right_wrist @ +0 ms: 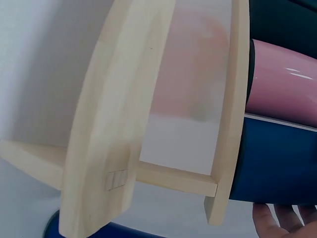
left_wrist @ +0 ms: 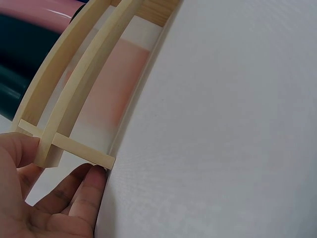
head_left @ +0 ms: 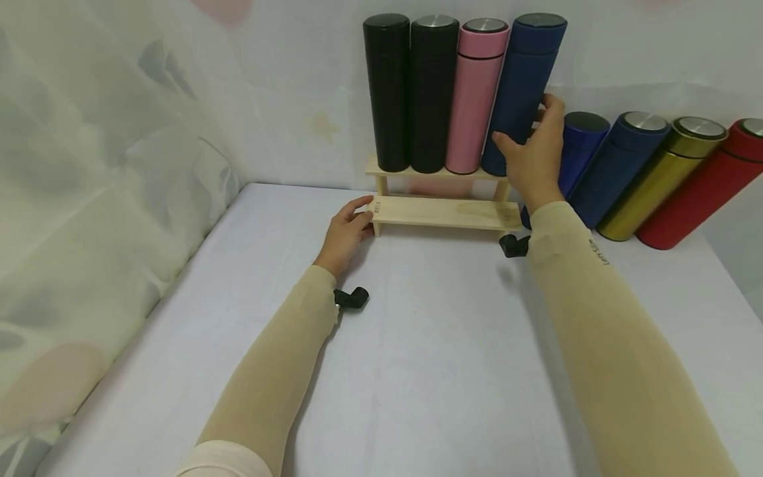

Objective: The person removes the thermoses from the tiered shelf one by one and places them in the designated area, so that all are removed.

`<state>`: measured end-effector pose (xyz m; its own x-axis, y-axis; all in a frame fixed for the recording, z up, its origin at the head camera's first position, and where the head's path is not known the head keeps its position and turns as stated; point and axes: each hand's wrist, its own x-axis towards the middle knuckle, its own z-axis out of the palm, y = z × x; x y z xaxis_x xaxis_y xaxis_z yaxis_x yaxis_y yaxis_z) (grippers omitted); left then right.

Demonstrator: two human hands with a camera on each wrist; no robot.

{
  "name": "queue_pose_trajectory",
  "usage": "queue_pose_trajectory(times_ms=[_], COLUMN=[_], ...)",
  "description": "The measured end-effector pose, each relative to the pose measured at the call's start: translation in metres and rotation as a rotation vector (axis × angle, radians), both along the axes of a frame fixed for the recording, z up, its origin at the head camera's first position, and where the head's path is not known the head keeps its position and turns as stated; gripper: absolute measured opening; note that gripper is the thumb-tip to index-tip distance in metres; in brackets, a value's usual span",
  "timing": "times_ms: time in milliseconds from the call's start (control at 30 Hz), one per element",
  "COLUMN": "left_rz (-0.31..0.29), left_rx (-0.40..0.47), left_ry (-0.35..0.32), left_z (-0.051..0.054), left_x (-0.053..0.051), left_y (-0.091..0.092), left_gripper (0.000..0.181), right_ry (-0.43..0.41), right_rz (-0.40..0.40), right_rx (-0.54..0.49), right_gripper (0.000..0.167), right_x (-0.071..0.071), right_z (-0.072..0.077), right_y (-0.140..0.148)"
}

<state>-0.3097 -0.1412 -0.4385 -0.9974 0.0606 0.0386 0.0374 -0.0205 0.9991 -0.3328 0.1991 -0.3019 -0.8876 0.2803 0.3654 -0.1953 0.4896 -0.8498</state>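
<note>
A two-tier wooden rack (head_left: pixel 444 211) stands against the back cloth. On its upper tier are two black vacuum flasks (head_left: pixel 387 93), a pink flask (head_left: pixel 477 99) and, at the right end, a dark blue flask (head_left: pixel 524 73). My right hand (head_left: pixel 536 152) grips this blue flask low down, thumb in front and fingers on its right side; the right wrist view shows its fingertips (right_wrist: pixel 265 218) against the flask. At the left end of the lower tier, my left hand (head_left: pixel 346 232) holds the rack, thumb at the board and fingers by the leg (left_wrist: pixel 84 151).
To the right, several flasks stand in a row: a brighter blue one (head_left: pixel 581 146), another dark blue one (head_left: pixel 620 169), a gold one (head_left: pixel 661 179) and a red one (head_left: pixel 703 185). White cloth (head_left: pixel 429 344) covers the table; patterned cloth (head_left: pixel 89 199) hangs at the left.
</note>
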Motion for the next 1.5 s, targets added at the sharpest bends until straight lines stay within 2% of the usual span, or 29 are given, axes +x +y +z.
queue_pose_trajectory(times_ms=[267,533,867,1200,1500], left_rz=[0.001,-0.004,-0.001,0.005,0.007], left_rx=[0.000,0.004,0.010,-0.003,-0.011], left_ry=[0.003,-0.002,0.003,-0.015,-0.010], left_z=[0.000,0.002,0.003,0.000,0.004], left_x=[0.001,0.001,0.002,0.001,0.003], left_y=[0.000,0.000,0.001,0.001,0.001], left_gripper=[0.043,0.042,0.043,0.043,0.044], right_ry=[0.017,0.073,0.154,0.192,0.248], right_rz=[-0.040,-0.060,-0.019,0.036,0.068], right_rx=[0.035,0.050,0.005,-0.037,-0.031], right_gripper=[0.086,0.087,0.085,0.084,0.079], right_x=[0.005,0.012,0.026,0.047,0.069], right_z=[-0.003,-0.006,-0.014,-0.021,-0.024], right_y=[-0.003,-0.005,-0.007,-0.005,0.000])
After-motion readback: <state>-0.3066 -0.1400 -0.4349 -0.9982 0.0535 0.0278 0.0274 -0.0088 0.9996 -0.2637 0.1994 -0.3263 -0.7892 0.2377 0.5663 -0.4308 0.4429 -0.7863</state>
